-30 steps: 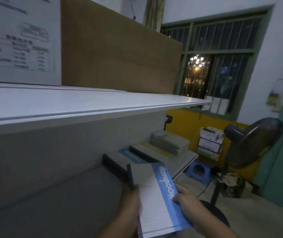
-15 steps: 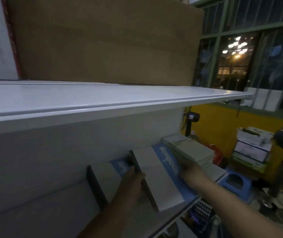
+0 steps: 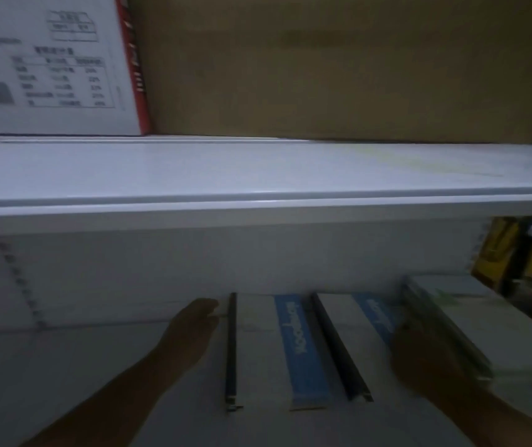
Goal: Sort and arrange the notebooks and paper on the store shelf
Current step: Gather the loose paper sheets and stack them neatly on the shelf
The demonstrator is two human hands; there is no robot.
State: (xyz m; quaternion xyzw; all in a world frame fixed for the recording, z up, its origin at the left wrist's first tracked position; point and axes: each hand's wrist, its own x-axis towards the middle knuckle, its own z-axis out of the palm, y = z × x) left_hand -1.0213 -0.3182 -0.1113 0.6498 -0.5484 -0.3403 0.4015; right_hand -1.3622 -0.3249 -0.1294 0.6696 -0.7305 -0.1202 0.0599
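A white printed box (image 3: 48, 69) with a red edge stands in the upper left of the frame. A brown carton (image 3: 322, 66) stands beside it, and both sit on the upper shelf (image 3: 258, 169).

Below, at lower left, the lower shelf (image 3: 64, 375) shows as a pale surface. The left hand (image 3: 190, 330) reaches in over it at lower centre. Its grip is slack, with fingers straight and holding nothing, and the tips are right at the dark spine of the first notebook (image 3: 258, 350). That notebook lies flat with a blue band on its cover.

Just to its right lies the second notebook (image 3: 348, 330), also flat and blue-banded. The right hand (image 3: 419, 362) sits at lower right between this notebook and a pale stack (image 3: 470, 321). The hand is dark and blurred, so its grip cannot be made out. A yellow wall (image 3: 496, 253) shows at the far right.
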